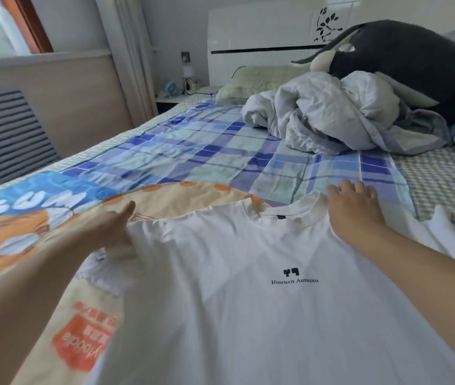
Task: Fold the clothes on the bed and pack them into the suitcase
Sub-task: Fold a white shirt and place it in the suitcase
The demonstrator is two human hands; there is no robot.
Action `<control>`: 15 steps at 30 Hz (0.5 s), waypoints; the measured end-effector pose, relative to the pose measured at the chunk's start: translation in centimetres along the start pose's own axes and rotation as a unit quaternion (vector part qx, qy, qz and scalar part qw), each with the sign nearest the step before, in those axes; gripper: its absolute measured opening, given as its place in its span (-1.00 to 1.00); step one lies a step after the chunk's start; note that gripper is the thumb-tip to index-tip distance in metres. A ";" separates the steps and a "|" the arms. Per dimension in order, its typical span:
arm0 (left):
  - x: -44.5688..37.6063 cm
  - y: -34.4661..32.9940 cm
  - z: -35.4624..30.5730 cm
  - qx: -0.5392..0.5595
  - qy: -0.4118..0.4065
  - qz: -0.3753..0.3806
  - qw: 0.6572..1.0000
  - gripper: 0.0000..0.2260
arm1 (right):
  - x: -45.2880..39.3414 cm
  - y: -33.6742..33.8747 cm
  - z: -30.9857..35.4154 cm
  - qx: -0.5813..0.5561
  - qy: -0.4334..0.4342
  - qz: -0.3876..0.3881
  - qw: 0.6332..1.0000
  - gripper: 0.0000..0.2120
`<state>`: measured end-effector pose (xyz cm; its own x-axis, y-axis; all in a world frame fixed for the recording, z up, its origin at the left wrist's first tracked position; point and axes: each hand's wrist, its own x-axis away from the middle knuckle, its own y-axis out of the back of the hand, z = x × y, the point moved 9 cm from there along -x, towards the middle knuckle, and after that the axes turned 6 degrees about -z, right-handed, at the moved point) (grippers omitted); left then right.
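I judge it barely begun: the shirt (248, 287) lies flat, unfolded, on the bed (193, 151); my left hand (109, 232) pinches its shoulder, my right hand (354, 209) presses flat (no suitcase visible)

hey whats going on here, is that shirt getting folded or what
A person is laying a white T-shirt front-up on the bed, not yet folded. The left hand grips the shirt at its left shoulder edge, thumb sticking out, while the right hand rests flat by the collar, smoothing it. A rumpled duvet and a dark plush toy sit near the headboard. No suitcase is in view.
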<state>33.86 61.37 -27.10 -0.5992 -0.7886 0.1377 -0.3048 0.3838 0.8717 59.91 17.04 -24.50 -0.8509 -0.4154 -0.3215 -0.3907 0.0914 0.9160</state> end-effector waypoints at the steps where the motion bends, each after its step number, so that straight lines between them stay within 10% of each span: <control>1: 0.9 0.7 2.2 0.038 0.032 0.024 0.999 -0.41 | 1.1 1.6 2.7 -0.046 0.035 -0.003 0.998 -0.63; 6: 6.5 1.7 6.5 0.107 0.066 0.106 0.986 -0.58 | 11.4 3.2 14.1 -0.187 0.138 0.257 0.938 -0.37; 10: 10.0 -1.3 4.5 0.179 0.053 0.119 0.975 -0.45 | 14.9 1.5 15.3 -0.124 0.147 0.208 0.959 -0.06; 15: 11.1 3.4 7.6 0.114 0.070 -0.098 0.986 -0.70 | 15.0 1.5 15.2 -0.122 0.135 0.201 0.963 -0.10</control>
<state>20.54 57.56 -26.22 -0.4089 -0.9110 0.0542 -0.5722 0.3022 0.7624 41.25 24.70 -31.59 -0.7814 -0.6135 0.1139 0.0730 0.0914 0.9931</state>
